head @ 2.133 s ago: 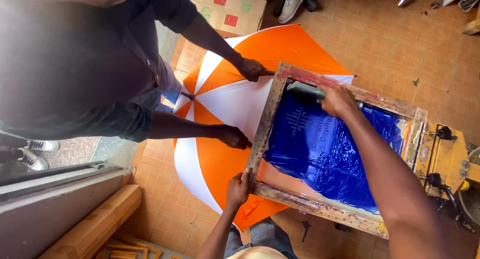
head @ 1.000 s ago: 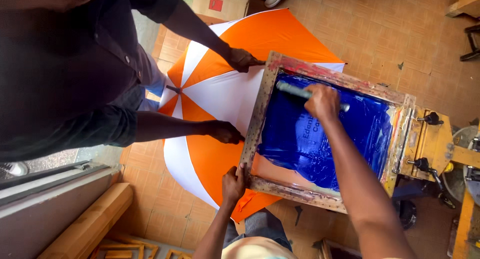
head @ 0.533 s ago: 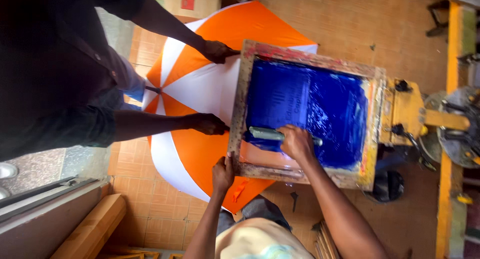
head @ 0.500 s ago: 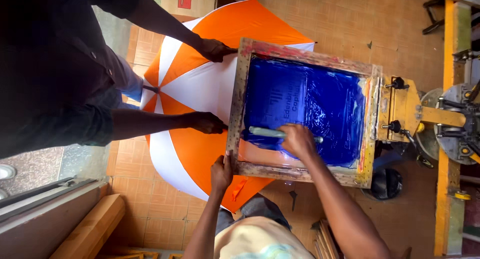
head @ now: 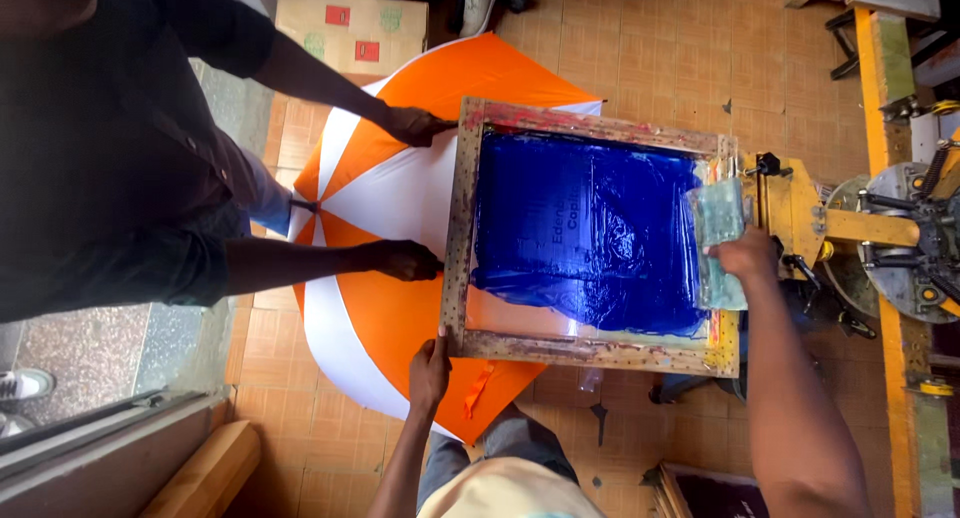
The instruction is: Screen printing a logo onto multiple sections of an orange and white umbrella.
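Note:
A wooden-framed printing screen [head: 463, 228] covered in blue ink lies flat on an open orange and white umbrella [head: 400, 308]. My left hand [head: 429, 370] grips the near left corner of the frame. My right hand [head: 745, 256] is closed on an ink-smeared squeegee [head: 718, 240], resting it at the right end of the screen by the yellow hinge clamp [head: 790, 206]. Across from me a person in a dark shirt presses the umbrella down with both hands [head: 405, 261] beside the frame's left edge.
A yellow metal press arm and round machine parts [head: 905, 238] stand at the right. A cardboard box [head: 352, 30] sits on the tiled floor at the top. A wooden beam [head: 205, 473] lies at the bottom left. Another person's shoe shows at the top edge.
My right hand dragged the squeegee from the far end to the near end, then carried it to the right end of the screen. My left hand and the other person's hands stayed put.

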